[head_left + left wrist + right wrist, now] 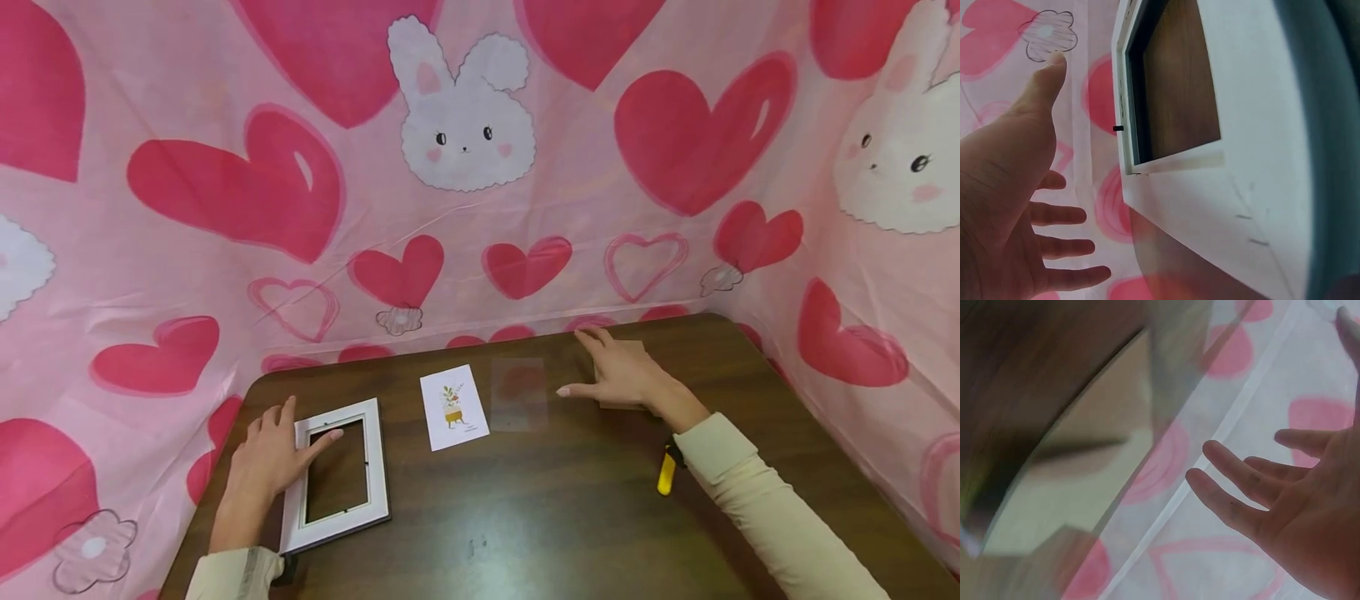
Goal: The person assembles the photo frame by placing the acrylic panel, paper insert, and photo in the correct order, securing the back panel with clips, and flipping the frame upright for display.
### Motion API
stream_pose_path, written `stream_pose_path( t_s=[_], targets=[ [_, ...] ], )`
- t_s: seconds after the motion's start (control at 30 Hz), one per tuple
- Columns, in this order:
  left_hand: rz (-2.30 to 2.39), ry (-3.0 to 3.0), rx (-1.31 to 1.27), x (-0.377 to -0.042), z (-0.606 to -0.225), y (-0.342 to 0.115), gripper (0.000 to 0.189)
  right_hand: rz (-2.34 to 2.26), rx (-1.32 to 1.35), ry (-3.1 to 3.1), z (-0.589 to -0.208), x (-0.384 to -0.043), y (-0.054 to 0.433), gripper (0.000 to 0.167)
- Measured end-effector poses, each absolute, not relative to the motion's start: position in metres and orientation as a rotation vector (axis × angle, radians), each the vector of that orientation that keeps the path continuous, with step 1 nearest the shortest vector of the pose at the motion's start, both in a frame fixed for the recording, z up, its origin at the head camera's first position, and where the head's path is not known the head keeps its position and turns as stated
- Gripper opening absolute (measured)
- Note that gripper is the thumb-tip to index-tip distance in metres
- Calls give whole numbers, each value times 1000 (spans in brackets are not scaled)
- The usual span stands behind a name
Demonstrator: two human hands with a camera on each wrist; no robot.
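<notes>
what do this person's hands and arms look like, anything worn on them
No gloves or rings show on the left hand or right hand. The left sleeve and right sleeve are plain pale beige, each with a wide cuff. A small black item shows beside each wrist, too little visible to identify.

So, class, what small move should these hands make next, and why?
Probably the right hand should reach over and pinch the clear sheet. It lies loose between the card and that hand, and the opening of the frame looks unfilled, with the table showing through.
</notes>
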State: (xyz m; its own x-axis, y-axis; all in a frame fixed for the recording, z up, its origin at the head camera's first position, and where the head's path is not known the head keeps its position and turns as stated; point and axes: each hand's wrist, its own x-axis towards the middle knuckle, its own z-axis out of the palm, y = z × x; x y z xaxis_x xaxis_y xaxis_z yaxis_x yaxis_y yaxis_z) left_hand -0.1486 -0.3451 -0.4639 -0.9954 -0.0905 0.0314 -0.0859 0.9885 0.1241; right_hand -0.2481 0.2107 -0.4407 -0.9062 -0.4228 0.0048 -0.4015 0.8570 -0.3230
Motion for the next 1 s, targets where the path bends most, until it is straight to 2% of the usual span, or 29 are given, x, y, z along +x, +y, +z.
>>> stream_pose_path(
  t_s=[0.3, 0.57, 0.77, 1.0],
  targets=[
    [-251, -3156, 242, -141, -464, -350, 115, -550, -669, 2972, -441, -244, 172, 98],
    [-321, -3121, 250, -134, -471, -348, 89, -678, -665, 3006, -445, -232, 148, 70],
    [-375, -3117, 247, -133, -473, -346, 82, -787, -565, 2992, -445, -227, 128, 60],
    [-465, -3134, 269, -132, -479, -345, 81, -916, -601, 2948, -449, -223, 102, 52]
  ],
)
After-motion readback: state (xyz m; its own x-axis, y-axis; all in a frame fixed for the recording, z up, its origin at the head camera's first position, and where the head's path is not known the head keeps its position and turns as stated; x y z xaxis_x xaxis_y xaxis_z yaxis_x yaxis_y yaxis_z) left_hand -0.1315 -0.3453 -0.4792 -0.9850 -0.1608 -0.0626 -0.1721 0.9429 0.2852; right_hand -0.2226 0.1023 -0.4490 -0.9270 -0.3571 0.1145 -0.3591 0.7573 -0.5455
